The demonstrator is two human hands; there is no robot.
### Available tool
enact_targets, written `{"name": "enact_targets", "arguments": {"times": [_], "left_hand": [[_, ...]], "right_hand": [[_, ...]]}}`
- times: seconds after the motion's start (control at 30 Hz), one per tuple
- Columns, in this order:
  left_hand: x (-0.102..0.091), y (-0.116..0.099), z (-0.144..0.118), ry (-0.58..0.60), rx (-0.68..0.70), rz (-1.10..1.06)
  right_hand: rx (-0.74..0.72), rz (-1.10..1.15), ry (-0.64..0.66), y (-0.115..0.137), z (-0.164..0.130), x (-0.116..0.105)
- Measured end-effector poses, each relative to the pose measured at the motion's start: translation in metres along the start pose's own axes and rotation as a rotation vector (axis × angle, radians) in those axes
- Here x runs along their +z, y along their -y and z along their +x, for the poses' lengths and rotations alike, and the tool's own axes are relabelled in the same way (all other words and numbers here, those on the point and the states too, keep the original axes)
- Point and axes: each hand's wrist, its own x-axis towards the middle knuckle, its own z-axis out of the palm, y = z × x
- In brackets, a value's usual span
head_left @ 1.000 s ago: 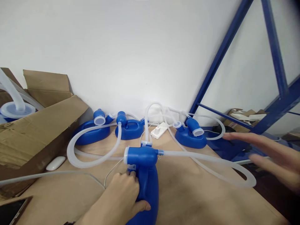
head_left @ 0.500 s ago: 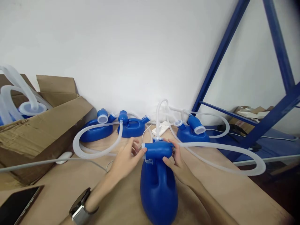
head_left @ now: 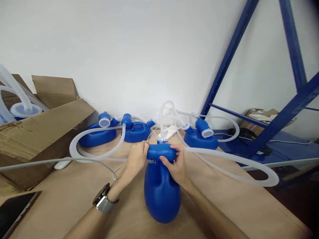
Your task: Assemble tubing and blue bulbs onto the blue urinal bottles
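Note:
A blue plastic urinal bottle (head_left: 162, 199) stands on the table in front of me, its handle toward me. Across its top lies a blue cylindrical urinal funnel (head_left: 159, 153). My left hand (head_left: 136, 160) is closed around the funnel's left end, hiding its pale rim. At the other end, my right hand (head_left: 177, 167) grips the funnel between thumb and fingers. From that side a clear corrugated hose (head_left: 239, 160) loops out to the right and back behind the bottle, where a hose rises from the neck.
Several similar blue bottles, including the left one (head_left: 98, 136) and right one (head_left: 200, 141), stand along the wall. An open cardboard box (head_left: 50, 132) is at left, with a white mouse (head_left: 62, 164) and a phone (head_left: 17, 212) nearby. A power strip (head_left: 169, 132) and blue shelving (head_left: 231, 56) are beyond.
My left hand has gone from loosely touching the funnel's rim to closing around that end. My right hand stays on the other end. The whole view has shifted slightly.

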Motion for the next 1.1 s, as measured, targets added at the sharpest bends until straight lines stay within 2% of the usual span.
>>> {"name": "enact_targets", "arguments": {"times": [0.1,0.17,0.33,0.43,0.57,0.73,0.9,1.0,1.1], "left_hand": [[0.002,0.006,0.005,0.001,-0.054,-0.1],[0.004,0.013,0.008,0.012,-0.11,-0.174],[-0.006,0.03,0.013,0.14,-0.191,-0.231],[-0.019,0.035,0.013,0.182,-0.173,-0.135],[-0.032,0.036,0.012,0.159,-0.114,0.11],[-0.031,0.041,0.018,0.165,-0.075,0.352],[-0.032,0.05,0.029,0.23,-0.067,0.448],[-0.043,0.052,0.029,0.309,-0.109,0.451],[-0.058,0.047,0.019,0.497,-0.132,0.411]], "right_hand": [[-0.05,0.007,-0.016,-0.002,0.0,-0.001],[-0.031,0.04,-0.063,-0.003,0.0,-0.002],[0.051,0.103,-0.075,-0.004,0.001,-0.002],[0.058,0.085,-0.092,-0.004,0.002,-0.003],[0.075,0.059,-0.096,-0.005,0.003,-0.004],[0.091,0.08,-0.074,-0.002,0.004,-0.003],[0.079,0.089,-0.09,-0.002,0.005,-0.004],[0.081,0.109,-0.123,-0.008,0.006,-0.013],[0.072,0.123,-0.163,-0.012,0.006,-0.021]]}}
